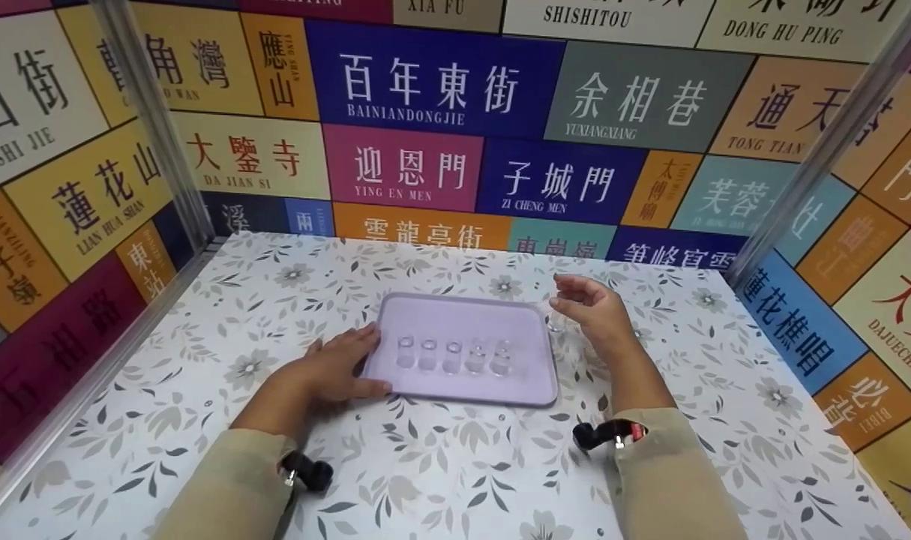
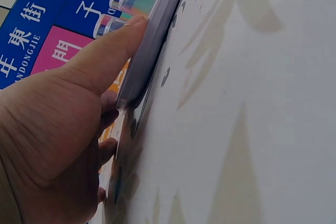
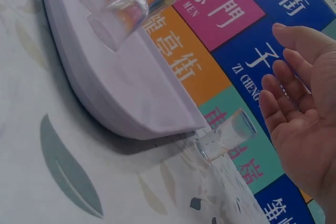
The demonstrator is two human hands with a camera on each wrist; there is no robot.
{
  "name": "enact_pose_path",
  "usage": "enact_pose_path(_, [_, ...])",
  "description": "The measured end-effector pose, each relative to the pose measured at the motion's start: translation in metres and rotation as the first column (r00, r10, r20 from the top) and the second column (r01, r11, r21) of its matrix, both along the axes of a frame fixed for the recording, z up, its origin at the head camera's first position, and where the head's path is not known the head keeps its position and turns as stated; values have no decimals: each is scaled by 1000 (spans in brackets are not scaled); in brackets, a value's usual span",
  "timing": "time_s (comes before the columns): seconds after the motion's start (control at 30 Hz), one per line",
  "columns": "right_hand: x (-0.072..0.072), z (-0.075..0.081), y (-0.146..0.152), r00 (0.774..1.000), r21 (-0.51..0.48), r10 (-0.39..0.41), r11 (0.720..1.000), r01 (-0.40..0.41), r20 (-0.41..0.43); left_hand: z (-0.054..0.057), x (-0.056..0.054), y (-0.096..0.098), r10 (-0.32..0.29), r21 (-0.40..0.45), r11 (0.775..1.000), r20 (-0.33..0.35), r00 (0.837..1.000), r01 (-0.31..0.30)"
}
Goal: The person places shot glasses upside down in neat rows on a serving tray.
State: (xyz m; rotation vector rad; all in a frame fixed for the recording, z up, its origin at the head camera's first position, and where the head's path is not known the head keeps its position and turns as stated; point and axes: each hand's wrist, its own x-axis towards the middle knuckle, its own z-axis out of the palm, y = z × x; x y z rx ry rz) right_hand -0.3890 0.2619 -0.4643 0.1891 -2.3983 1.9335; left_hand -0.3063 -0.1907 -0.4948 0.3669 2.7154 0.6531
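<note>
A pale purple tray (image 1: 462, 311) lies on the table with several small clear cups (image 1: 428, 355) standing in a row on it. The two at the right end look taller, perhaps stacked; I cannot tell. My left hand (image 1: 340, 366) rests against the tray's left edge. In the left wrist view its thumb (image 2: 107, 53) lies straight along the tray's rim, fingers partly hidden behind. Right of the tray, another clear cup (image 3: 227, 136) stands on the table. Beside and above that cup, my right hand (image 3: 304, 98) has its fingers loosely bent, apart from it and holding nothing.
A white tablecloth (image 1: 455, 469) with grey leaves and flowers covers the table. Colourful sign-printed panels (image 1: 433, 75) rise behind and at both sides, with clear corner posts (image 1: 163, 127). A small black wrist device (image 1: 594, 435) sits at each sleeve.
</note>
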Motion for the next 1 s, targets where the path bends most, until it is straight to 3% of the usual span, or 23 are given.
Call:
enact_pose_path(0.27, [-5, -6, 16, 992, -11, -103, 995, 104, 74, 1, 0, 0, -1, -11, 1000, 1, 1000, 1])
enact_pose_path(0.4, [-10, -14, 21, 990, 12, -124, 992, 123, 69, 0, 1, -1, -3, -1, 1000, -6, 1000, 3])
enact_pose_path(0.5, [-13, -22, 25, 990, 38, -116, 993, 114, 83, -1, 1, -3, -6, 2, 1000, -12, 1000, 6])
enact_pose_path(0.77, [-19, -40, 26, 974, 152, -78, 987, 45, 214, -1, 0, -3, -5, 1, 1000, -7, 1000, 5])
enact_pose_path(1.0, [-23, -51, 20, 982, 302, -84, 953, 29, 171, -2, 0, -3, -1, 13, 1000, -3, 1000, 1])
